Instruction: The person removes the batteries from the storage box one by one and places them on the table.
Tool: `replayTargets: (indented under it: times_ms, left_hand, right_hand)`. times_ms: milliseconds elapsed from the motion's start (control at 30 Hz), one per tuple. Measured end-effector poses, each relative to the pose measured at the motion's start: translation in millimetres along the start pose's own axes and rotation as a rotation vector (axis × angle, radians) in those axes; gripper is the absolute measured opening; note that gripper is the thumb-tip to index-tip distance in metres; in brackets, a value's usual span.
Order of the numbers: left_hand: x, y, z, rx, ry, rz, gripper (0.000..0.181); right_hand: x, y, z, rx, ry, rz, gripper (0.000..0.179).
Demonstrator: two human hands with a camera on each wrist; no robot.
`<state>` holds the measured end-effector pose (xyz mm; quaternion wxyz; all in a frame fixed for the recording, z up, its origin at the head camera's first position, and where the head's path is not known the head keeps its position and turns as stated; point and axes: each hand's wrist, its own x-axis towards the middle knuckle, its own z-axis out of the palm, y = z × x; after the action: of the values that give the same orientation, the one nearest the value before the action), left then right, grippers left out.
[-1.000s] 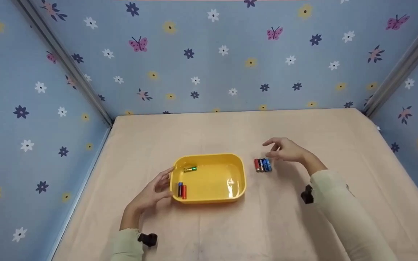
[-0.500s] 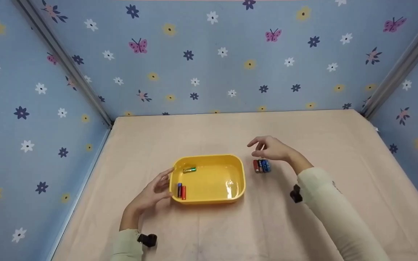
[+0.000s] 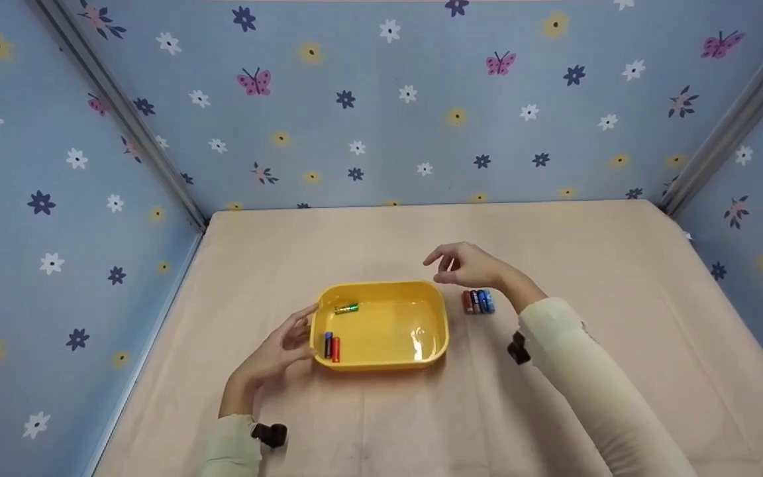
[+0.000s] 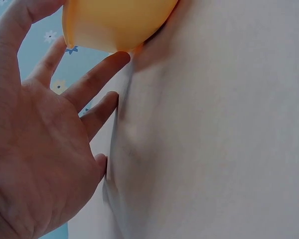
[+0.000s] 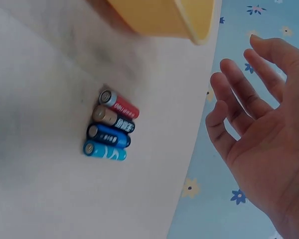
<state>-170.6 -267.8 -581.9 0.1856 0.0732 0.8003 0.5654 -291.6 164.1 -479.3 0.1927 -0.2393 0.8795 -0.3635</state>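
Observation:
A yellow plastic tray (image 3: 375,338) stands on the cloth-covered table. Along its left end lie a green-and-gold battery (image 3: 346,309), a dark battery with a blue end (image 3: 328,345) and a red battery (image 3: 336,349). My left hand (image 3: 274,354) rests spread against the tray's left side, fingertips at the wall and thumb near the front corner. Beyond the tray's right back corner hovers my right hand (image 3: 471,266), fingers loosely bent and nothing in them. Several batteries lie side by side below it: red (image 5: 120,104), black-and-copper (image 5: 114,118), dark blue (image 5: 109,135) and light blue (image 5: 105,150).
A pale pinkish cloth (image 3: 381,430) covers the table. Blue flowered panels (image 3: 381,99) rise behind it and at both sides, joined by grey metal posts (image 3: 116,112). A small black camera (image 3: 270,435) is strapped to the left wrist, another black camera (image 3: 519,348) to the right.
My right hand has moved left from above the row of batteries toward the tray's right back corner, staying empty. My left hand, the tray and the batteries have stayed put.

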Motion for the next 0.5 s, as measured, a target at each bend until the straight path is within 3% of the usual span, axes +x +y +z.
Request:
replayTargets:
  times_ms: [500]
  left_hand:
    - [-0.1,0.4,1.1,0.000,0.006,-0.014,0.087]
  right_hand:
    - [30.8,-36,32,0.013,-0.126,-0.008,0.039]
